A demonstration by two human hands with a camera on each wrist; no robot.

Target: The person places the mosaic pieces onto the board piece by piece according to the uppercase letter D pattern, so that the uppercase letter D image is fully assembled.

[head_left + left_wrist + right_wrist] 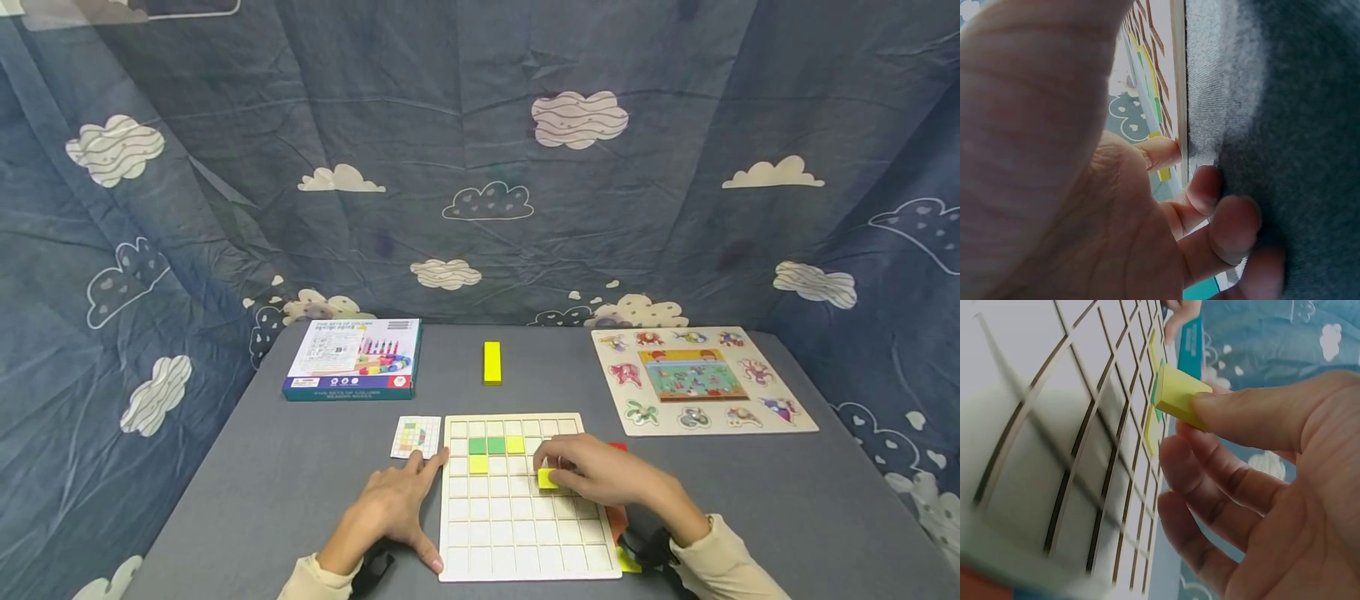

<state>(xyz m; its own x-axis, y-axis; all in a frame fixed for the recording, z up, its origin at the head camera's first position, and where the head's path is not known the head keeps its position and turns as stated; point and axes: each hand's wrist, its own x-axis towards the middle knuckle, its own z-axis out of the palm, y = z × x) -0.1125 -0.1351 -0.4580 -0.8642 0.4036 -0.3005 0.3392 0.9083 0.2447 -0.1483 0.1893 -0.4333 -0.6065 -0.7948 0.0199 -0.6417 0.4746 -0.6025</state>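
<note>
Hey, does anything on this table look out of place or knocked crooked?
Nothing is spilled or broken. One long yellow block lies alone beyond the grid board, apart from the other pieces. The right hand pinches a small yellow tile over the board; the left hand rests against its edge.

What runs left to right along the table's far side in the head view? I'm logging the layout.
Boxed bead set → long yellow block → animal peg puzzle board.
</note>
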